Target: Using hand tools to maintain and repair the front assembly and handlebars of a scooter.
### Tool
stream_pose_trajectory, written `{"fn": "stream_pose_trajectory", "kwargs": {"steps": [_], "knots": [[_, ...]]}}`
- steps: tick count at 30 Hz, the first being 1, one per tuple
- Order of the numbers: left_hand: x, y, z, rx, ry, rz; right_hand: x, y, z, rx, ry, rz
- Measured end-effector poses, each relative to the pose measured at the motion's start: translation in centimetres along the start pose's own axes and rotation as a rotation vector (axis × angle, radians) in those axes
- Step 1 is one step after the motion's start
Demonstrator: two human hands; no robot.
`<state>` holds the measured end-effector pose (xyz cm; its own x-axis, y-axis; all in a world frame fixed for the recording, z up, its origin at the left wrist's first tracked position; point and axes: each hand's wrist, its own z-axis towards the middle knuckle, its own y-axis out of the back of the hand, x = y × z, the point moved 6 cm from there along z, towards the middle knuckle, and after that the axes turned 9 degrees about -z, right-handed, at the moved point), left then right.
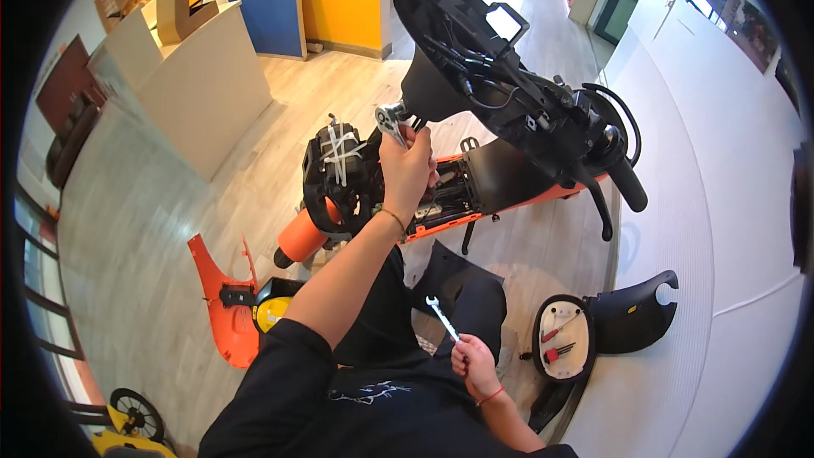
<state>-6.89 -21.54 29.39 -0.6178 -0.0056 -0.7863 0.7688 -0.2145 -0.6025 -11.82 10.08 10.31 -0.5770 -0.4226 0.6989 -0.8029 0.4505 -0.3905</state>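
Person at a partly stripped black-and-orange scooter [500,171], which stands on the pale wood-plank floor [178,203]; seen from the room.

Left hand [407,165]: raised toward the scooter, fingers wrapped around a silver metal ratchet wrench [388,121]. Ratchet head sits just beside the black plastic panel [431,89] below the handlebar section; whether its socket is seated on a fastener cannot be told.

Right hand [476,366]: low, near the lap, thumb and fingers curled around one end of a slim silver metal open-end spanner [443,320]. Its free jaw points up and away from the body, touching nothing visible.

Scooter: midsection uncovered, wiring and parts visible; a black unit [342,155] bound with white straps to the left of the ratchet.

On floor, left: curved orange plastic panel [222,322], beside a rounded black-and-yellow object [271,309]. Right: black oval shell with cream lining [543,322], holding red-handled tools [555,354]; a curved black plastic cover [636,312] adjoins it.

Upper left, farther off: white desk [199,89] bearing an open brown cardboard box [174,17].
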Motion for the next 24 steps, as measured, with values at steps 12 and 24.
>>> {"fn": "stream_pose_trajectory", "kwargs": {"steps": [12, 24], "knots": [[-0.2, 0.4, 0.1, 0.095, 0.120, -0.023, 11.9, -2.2, 2.9, 0.030, 0.357, -0.073], [-1.4, 0.0, -0.3, 0.105, 0.209, 0.159, 27.9, -0.3, 4.8, -0.093, 0.840, -0.031]]}}
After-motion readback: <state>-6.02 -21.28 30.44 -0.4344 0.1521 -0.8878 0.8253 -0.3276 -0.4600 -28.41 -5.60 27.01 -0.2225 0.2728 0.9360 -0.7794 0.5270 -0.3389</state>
